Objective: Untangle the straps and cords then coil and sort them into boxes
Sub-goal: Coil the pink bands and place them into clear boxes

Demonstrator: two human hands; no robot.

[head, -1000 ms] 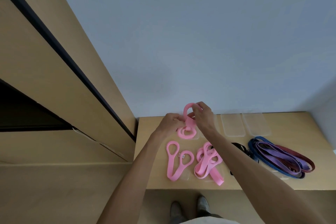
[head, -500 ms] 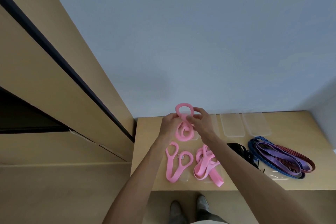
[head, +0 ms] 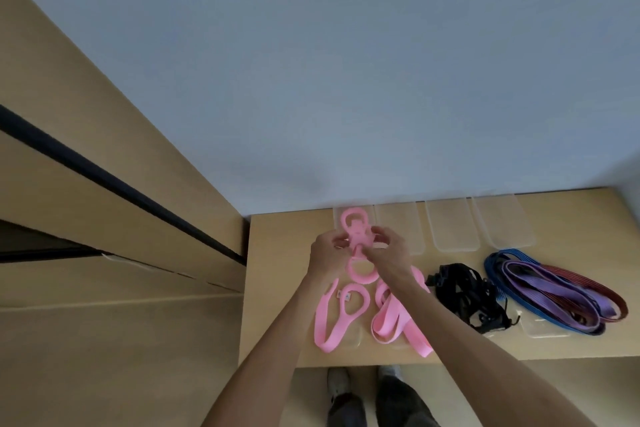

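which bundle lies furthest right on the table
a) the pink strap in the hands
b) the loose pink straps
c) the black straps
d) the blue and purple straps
d: the blue and purple straps lie nearest the right end of the table, with the black straps to their left and all the pink ones further left.

A pale blue wall point(head: 346, 62) rises behind the wooden table point(head: 277, 288), with tan cabinet panels point(head: 86, 184) leftward.
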